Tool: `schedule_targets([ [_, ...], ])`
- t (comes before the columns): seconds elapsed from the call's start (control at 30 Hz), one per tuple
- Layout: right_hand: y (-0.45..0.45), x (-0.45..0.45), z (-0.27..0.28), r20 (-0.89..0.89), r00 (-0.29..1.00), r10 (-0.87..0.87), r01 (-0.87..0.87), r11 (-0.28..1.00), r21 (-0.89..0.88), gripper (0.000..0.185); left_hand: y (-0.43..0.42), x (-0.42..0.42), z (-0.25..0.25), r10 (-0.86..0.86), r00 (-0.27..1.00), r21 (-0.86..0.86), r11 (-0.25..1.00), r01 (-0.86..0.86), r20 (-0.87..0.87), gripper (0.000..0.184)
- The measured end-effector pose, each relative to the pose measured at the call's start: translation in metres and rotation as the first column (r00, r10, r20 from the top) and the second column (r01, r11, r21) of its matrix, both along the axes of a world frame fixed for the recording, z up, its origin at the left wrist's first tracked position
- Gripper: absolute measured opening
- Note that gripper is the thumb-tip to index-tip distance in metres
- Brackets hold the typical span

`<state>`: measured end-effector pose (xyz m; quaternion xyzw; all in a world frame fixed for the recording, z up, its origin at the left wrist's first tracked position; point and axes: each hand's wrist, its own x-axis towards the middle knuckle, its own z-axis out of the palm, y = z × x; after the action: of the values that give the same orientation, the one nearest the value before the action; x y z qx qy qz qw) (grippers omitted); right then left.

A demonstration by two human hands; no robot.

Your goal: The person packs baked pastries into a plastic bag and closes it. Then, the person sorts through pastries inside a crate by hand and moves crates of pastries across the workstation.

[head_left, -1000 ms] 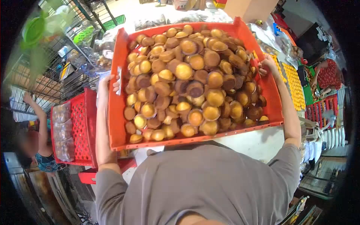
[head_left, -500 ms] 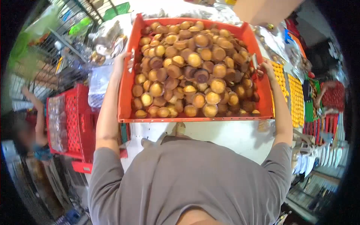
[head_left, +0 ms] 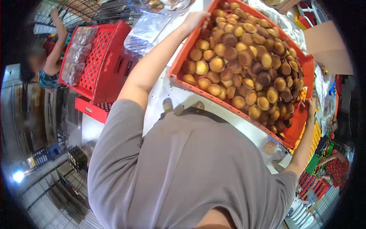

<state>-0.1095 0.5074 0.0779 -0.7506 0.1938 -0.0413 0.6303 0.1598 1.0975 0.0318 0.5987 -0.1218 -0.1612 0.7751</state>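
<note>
A red plastic crate is held up in front of my body, tilted in view with its right end lower. Small round golden-brown cakes are heaped inside it. My left hand grips the crate's left side wall near the top of the view, fingers partly hidden behind the rim. On the opposite side, my right hand is wrapped around the right wall, its fingertips curling in through the handle slot.
Stacked red crates stand to the left, the upper bearing clear plastic packs. Plastic bags lie beyond my left arm. Trays of yellow pieces are at right. One person is at far left, another at far right.
The crate has shifted to the right in view and slanted, its left end now higher, with both hands still on it. The red crates at left appear higher and nearer the middle.
</note>
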Motion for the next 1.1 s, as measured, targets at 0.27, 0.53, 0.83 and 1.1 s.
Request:
schedule_targets([
  [0.27,0.049,-0.002,0.034,0.119,0.982,-0.144,0.098,-0.146,-0.984,0.043,0.029,-0.066,0.005,-0.142,0.955,0.019,0.99,0.141,0.259,0.045],
  [0.53,0.314,0.111,0.079,0.183,0.893,0.412,0.014,0.381,-0.925,0.024,0.03,-0.072,0.003,-0.102,0.985,-0.092,0.989,0.115,0.136,0.059],
  [0.83,0.207,0.341,0.078,-0.049,0.983,0.177,-0.167,0.745,-0.646,0.032,0.032,-0.078,0.013,-0.043,0.996,-0.001,0.999,0.043,0.083,0.057],
  [1.1,0.163,0.472,-0.004,-0.172,0.927,0.334,-0.353,0.622,-0.699,0.042,0.038,-0.083,0.021,0.069,0.98,0.309,0.943,-0.125,0.187,0.053],
])
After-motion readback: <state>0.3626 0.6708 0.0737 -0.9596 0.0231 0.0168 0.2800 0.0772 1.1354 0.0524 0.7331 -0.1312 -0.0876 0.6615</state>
